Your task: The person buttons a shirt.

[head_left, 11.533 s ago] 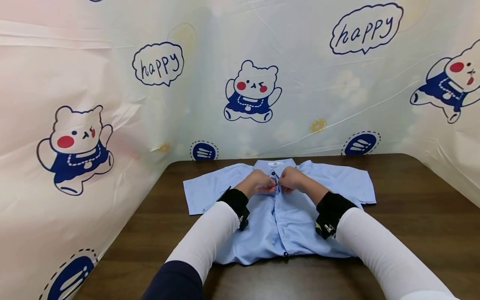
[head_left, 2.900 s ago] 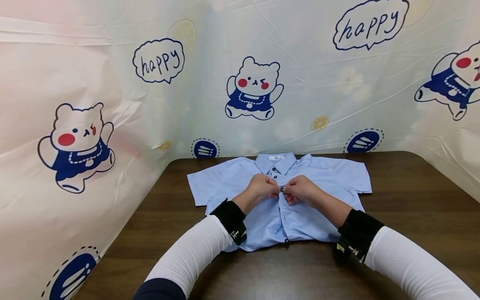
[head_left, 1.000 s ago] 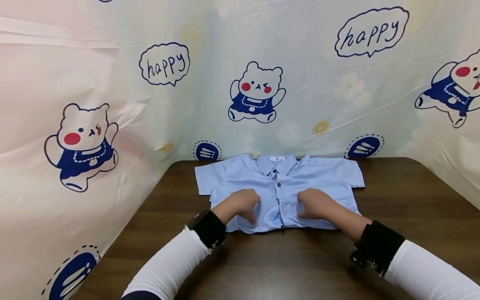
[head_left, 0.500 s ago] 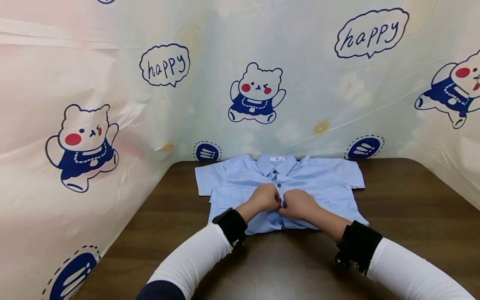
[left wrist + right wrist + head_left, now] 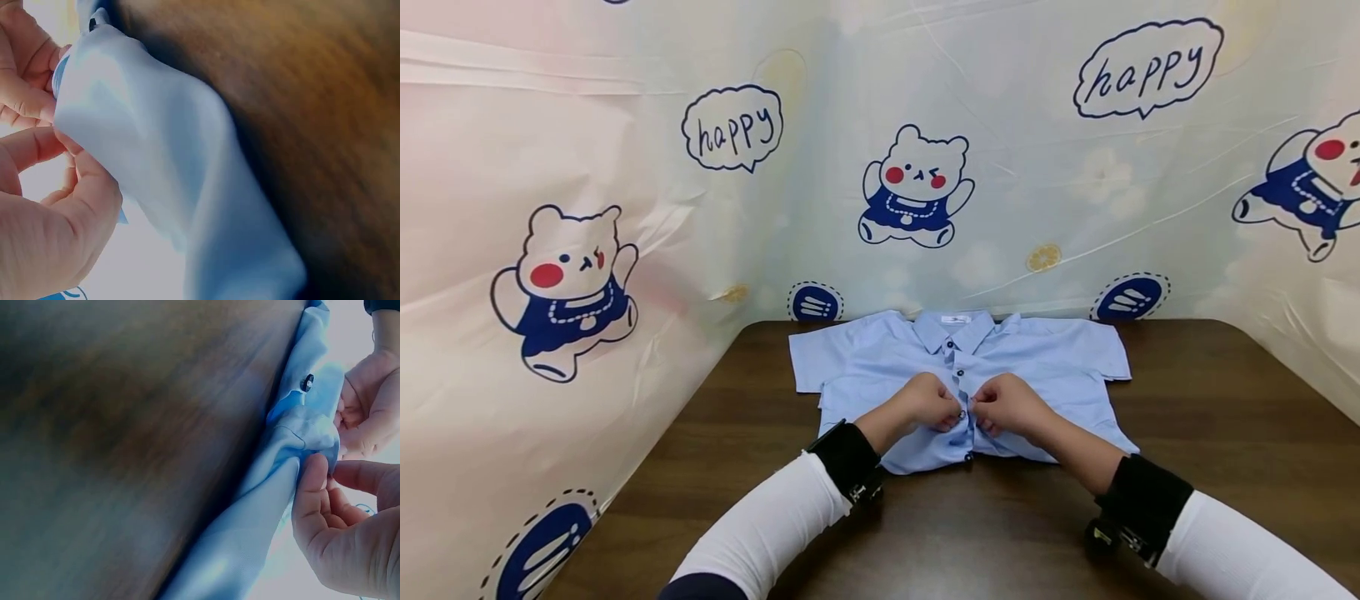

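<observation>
from the head view, the light blue shirt (image 5: 962, 383) is lying flat on the dark wooden table (image 5: 1210, 433), collar toward the bear-print backdrop (image 5: 625, 167). the top two buttons are looking fastened; the left hand (image 5: 925, 404) and right hand (image 5: 1009, 404) are both pinching the placket at a middle button (image 5: 962, 413), so that one and the hem button (image 5: 968, 457) are seemingly still waiting. a second ago both hands were lying spread on the shirt front; now they are curling in at the centre.

from the left wrist view, the left hand (image 5: 44, 206) is gripping a fold of shirt (image 5: 169, 162).

from the right wrist view, the right hand (image 5: 350, 531) is pinching the shirt edge (image 5: 300, 431) beside a dark button (image 5: 307, 382).
</observation>
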The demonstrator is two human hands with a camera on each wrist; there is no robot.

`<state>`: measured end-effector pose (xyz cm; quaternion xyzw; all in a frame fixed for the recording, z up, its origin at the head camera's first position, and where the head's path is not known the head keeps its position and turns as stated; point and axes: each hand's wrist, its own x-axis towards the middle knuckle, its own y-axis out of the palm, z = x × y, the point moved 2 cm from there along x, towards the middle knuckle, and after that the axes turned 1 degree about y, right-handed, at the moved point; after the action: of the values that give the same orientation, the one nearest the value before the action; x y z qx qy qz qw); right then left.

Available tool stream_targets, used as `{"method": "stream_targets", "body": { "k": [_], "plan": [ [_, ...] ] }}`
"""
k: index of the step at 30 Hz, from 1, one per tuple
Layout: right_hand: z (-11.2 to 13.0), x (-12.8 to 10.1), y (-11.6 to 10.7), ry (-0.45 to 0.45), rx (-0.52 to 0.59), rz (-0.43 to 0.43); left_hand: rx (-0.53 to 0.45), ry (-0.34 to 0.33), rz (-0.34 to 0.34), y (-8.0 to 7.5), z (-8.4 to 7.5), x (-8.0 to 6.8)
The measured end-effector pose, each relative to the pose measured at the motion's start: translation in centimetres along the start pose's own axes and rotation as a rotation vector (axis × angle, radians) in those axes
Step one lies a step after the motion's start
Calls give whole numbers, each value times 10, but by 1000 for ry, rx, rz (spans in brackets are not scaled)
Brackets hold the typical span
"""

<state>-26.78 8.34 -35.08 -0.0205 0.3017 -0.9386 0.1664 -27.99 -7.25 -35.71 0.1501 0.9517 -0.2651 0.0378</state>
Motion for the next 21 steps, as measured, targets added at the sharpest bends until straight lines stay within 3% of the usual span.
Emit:
{"method": "stream_targets", "body": {
  "k": [3, 9, 21],
  "plan": [
    [-1, 0, 1, 17, 53, 14, -78, -38, -10, 0, 1, -1],
    [0, 0, 1, 27, 100, 27, -115, -53, -18, 2, 3, 0],
    [1, 2, 2, -20, 19, -6, -110, -87, -43, 5, 4, -1]
  ]
}}
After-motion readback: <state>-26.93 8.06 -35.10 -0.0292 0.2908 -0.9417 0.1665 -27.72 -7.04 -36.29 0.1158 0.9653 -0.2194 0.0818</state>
